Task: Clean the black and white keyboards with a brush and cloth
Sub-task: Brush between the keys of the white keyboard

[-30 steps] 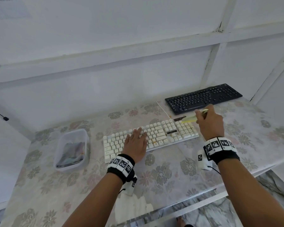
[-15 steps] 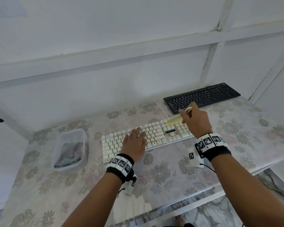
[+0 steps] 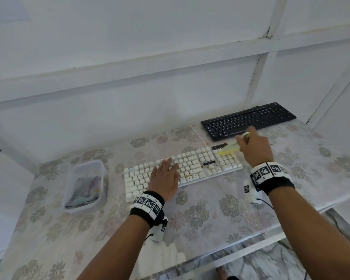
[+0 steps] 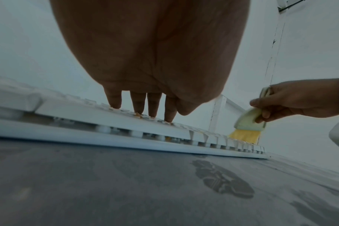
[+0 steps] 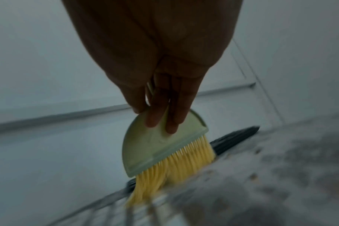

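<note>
A white keyboard (image 3: 192,167) lies across the middle of the flowered table, with small orange crumbs among its keys. My left hand (image 3: 166,174) rests flat on its left-centre keys, fingers (image 4: 114,100) straight and pressing down. My right hand (image 3: 253,148) grips a small pale-green brush (image 5: 157,145) with yellow bristles, which touch the keyboard's right-hand number pad (image 3: 227,158). The brush (image 4: 248,123) also shows in the left wrist view. A black keyboard (image 3: 249,120) lies behind, at the back right by the wall.
A clear plastic tub (image 3: 85,184) holding a folded cloth stands left of the white keyboard. A white cable (image 3: 198,136) runs from the keyboard toward the wall. The table's front edge (image 3: 240,253) is close to my forearms; marble floor lies below.
My right hand swept the brush left over the white keyboard, then back right onto the number pad. My left hand has stayed pressed on the keys.
</note>
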